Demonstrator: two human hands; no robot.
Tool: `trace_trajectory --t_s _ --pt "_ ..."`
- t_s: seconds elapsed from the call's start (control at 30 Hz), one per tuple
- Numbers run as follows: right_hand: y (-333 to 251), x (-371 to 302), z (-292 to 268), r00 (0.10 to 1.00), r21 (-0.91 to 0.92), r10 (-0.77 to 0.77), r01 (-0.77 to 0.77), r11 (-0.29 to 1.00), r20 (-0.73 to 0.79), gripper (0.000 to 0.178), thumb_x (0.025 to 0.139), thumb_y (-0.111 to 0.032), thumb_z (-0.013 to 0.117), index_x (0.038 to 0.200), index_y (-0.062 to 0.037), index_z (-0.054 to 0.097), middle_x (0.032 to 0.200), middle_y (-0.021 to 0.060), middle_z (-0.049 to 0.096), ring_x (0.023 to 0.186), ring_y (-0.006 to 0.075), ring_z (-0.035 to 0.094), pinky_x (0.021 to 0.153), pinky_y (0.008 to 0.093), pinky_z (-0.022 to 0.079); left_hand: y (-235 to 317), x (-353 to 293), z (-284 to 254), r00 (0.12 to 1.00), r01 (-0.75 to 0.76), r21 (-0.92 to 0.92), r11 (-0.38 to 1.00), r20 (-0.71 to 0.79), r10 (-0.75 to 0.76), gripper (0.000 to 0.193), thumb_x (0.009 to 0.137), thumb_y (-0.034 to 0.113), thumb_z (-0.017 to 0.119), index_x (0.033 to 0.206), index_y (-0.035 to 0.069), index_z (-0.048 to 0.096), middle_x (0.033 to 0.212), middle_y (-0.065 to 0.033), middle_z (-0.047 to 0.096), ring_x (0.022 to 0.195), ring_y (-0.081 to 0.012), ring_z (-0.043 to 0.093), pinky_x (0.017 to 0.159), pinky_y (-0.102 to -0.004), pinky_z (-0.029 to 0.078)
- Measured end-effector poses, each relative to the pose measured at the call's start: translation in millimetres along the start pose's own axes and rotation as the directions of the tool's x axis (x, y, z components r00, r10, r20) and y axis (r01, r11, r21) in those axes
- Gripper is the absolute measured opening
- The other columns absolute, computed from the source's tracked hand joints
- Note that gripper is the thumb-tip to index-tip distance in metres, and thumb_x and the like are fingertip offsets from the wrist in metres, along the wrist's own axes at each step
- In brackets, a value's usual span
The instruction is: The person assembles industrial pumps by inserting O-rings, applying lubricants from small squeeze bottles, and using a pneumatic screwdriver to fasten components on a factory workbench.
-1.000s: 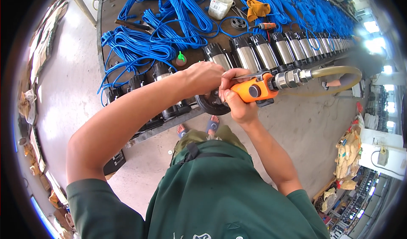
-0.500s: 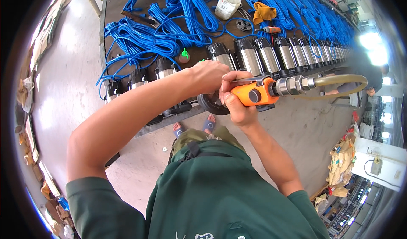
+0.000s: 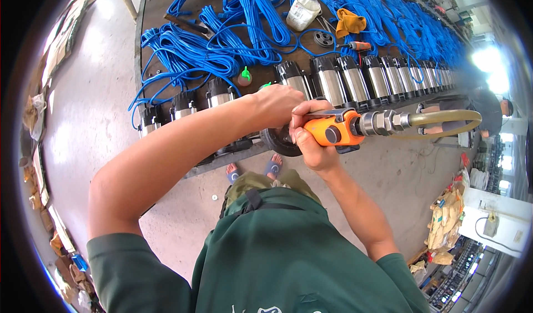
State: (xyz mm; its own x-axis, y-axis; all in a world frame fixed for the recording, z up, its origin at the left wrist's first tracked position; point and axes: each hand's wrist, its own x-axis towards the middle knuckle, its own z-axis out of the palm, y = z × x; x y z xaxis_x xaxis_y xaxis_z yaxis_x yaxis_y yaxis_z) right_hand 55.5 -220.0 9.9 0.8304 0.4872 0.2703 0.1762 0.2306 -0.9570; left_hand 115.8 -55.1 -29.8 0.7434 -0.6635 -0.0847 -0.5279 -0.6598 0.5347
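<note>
The orange air tool sits in the right hand, whose fingers are wrapped tight round its body from below and behind, with the thumb up along the near side. The tool lies level in front of the person's chest, just off the near edge of the counter. Its long axis runs left to right: the working end points left toward a dark round part, and the metal fitting at its tail points right, where a yellowish hose loops away. The left hand is closed over the top of the working end, fingers curled down; what it grips underneath is hidden by the hand itself. The two hands touch each other above the round part.

Just beyond the hands a row of steel pump motors with black caps lies side by side along the counter's edge. Behind them coils of blue cable cover the top. Farther back stand a white plastic bottle, an orange cloth and a small green-tipped bottle. Below, sandalled feet stand on the concrete floor.
</note>
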Motion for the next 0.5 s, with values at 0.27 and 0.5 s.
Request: trace_trajectory --t_s 0.27,0.5 --pt "-0.2 0.1 -0.5 0.999 0.044 0.004 -0.003 0.999 -0.033 0.031 0.090 -0.002 0.058 0.121 -0.0019 0.051 0.091 0.0056 0.056 0.076 0.0133 0.056 0.070 0.0282 0.050 10.9 -2.0 -11.7 0.999 0.024 0.035 0.999 0.027 -0.025 0.016 0.073 0.016 0.082 0.087 0.011 0.076 0.088 -0.0126 0.077 0.090 -0.0359 0.074 0.074 -0.0443 0.059" --pt "-1.3 1.8 3.9 1.000 -0.002 0.023 -0.023 1.000 0.003 0.036 0.089 -0.001 0.056 0.125 -0.0014 0.050 0.094 0.0061 0.056 0.077 0.0123 0.056 0.070 0.0270 0.050 -3.0 -5.4 0.9 0.999 -0.032 -0.038 0.999 -0.005 0.032 0.032 0.078 0.015 0.072 0.109 0.017 0.066 0.088 -0.0129 0.070 0.085 -0.0379 0.070 0.069 -0.0460 0.057"
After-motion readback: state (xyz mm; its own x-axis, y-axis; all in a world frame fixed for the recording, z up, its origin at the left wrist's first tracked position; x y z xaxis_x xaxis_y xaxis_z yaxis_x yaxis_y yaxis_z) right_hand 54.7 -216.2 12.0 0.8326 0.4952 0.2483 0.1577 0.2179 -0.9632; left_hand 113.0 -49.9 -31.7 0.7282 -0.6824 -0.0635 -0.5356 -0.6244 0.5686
